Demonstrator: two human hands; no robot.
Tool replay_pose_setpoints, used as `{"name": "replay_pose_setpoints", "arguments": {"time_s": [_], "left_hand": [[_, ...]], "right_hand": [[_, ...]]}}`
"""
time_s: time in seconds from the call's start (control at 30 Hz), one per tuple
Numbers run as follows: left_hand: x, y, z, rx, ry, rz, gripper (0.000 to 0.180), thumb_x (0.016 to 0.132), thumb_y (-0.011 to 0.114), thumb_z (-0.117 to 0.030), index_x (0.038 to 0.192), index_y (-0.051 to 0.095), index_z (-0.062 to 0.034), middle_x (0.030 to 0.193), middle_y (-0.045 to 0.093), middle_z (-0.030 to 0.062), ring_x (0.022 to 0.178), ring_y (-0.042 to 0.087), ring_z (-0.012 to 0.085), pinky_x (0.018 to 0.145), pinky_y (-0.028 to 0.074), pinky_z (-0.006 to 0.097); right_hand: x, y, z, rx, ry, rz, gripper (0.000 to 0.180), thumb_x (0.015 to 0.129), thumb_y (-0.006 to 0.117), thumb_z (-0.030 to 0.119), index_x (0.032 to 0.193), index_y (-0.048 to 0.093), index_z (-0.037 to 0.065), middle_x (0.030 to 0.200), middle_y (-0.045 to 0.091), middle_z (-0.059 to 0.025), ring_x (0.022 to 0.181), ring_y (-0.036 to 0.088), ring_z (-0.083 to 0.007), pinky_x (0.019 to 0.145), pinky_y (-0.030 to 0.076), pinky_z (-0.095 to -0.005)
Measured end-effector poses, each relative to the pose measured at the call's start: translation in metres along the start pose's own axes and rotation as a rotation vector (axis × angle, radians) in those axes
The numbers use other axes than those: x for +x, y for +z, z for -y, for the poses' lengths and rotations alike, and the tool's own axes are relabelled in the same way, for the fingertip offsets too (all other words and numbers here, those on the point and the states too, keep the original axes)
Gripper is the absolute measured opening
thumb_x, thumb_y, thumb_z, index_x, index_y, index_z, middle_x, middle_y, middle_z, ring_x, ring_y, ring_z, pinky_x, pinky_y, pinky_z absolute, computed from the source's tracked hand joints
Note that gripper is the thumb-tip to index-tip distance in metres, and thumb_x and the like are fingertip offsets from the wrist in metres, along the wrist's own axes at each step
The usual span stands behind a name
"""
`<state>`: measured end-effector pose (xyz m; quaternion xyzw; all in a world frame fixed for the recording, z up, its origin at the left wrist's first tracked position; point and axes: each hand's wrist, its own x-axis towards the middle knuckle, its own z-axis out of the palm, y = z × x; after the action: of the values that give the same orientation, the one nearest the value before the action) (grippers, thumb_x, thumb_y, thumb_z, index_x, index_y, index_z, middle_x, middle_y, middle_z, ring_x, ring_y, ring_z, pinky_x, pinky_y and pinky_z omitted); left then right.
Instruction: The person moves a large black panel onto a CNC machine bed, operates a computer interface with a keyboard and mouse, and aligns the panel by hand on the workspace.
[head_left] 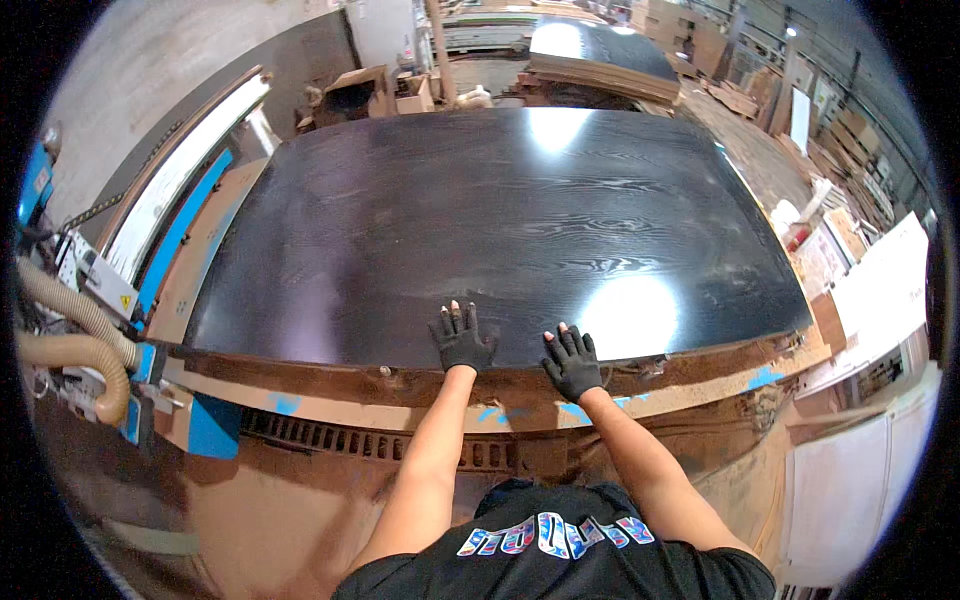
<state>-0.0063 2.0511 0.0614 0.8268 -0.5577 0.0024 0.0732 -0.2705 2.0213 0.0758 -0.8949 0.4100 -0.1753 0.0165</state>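
A large, glossy black wood-grain panel (pixel 420 230) lies flat in front of me, its surface reflecting bright lights. Near its front edge, my left hand (pixel 463 338) rests palm down on the panel with fingers spread. To the right, my right hand (pixel 573 365) lies across the same edge, fingers extended onto the black surface. Both hands wear dark gloves that leave some fingertips bare, and neither holds anything. Below the panel runs a brown board edge (pixel 330 400) marked with blue patches.
On the left stands a machine with a blue rail (pixel 185 230) and beige ribbed hoses (pixel 75 305). Behind the panel is a stack of boards (pixel 605 70) with a dark glossy top. White panels (pixel 880 290) lean at the right. A slotted metal strip (pixel 380 440) runs below the front edge.
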Motion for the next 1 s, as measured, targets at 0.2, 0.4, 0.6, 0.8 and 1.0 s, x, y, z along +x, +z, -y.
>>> {"name": "replay_pose_setpoints", "arguments": {"time_s": [0.2,0.4,0.6,0.8,1.0], "left_hand": [[-0.016,-0.002,-0.028,-0.039,0.055,0.022,0.084,0.090,0.044,-0.065,0.157,0.021,-0.0185,0.164,0.008,0.0169,0.151,0.008,0.0369,0.116,0.002,0.066],[-0.019,0.022,-0.067,-0.052,0.165,-0.046,0.085,0.090,0.046,-0.064,0.157,0.020,-0.0197,0.165,0.006,0.0171,0.151,0.010,0.0365,0.116,0.002,0.066],[-0.029,0.012,-0.129,-0.070,0.254,0.077,0.082,0.092,0.045,-0.061,0.158,0.018,-0.0199,0.165,0.004,0.0178,0.152,0.005,0.0360,0.116,-0.001,0.065],[-0.025,0.042,-0.122,-0.070,0.302,-0.037,0.078,0.093,0.044,-0.059,0.157,0.022,-0.0199,0.164,0.009,0.0172,0.151,0.009,0.0371,0.118,0.006,0.060],[-0.017,0.020,-0.119,-0.008,0.232,-0.007,0.075,0.093,0.045,-0.057,0.155,0.027,-0.0195,0.163,0.017,0.0158,0.150,0.016,0.0380,0.118,0.015,0.058]], "right_hand": [[-0.040,-0.008,0.007,-0.012,0.052,-0.050,0.059,0.094,0.054,0.035,0.149,0.040,0.017,0.154,0.036,-0.0177,0.142,0.031,-0.0382,0.117,0.020,-0.0529],[-0.053,-0.026,-0.007,0.021,0.038,-0.034,0.051,0.095,0.055,0.032,0.143,0.048,0.015,0.150,0.043,-0.0127,0.138,0.039,-0.0326,0.114,0.026,-0.0552],[-0.051,-0.041,-0.035,0.012,0.222,-0.047,0.032,0.100,0.049,0.032,0.124,0.064,0.017,0.137,0.058,-0.0067,0.131,0.049,-0.0252,0.112,0.031,-0.0484],[-0.072,-0.046,-0.072,0.199,0.135,-0.116,0.027,0.095,0.057,0.027,0.115,0.069,0.012,0.121,0.067,-0.0100,0.117,0.059,-0.0270,0.102,0.042,-0.0445],[-0.153,-0.101,-0.120,0.481,0.266,-0.218,0.023,0.093,0.061,0.022,0.108,0.069,0.007,0.105,0.070,-0.0164,0.097,0.066,-0.0356,0.085,0.052,-0.0430]]}}
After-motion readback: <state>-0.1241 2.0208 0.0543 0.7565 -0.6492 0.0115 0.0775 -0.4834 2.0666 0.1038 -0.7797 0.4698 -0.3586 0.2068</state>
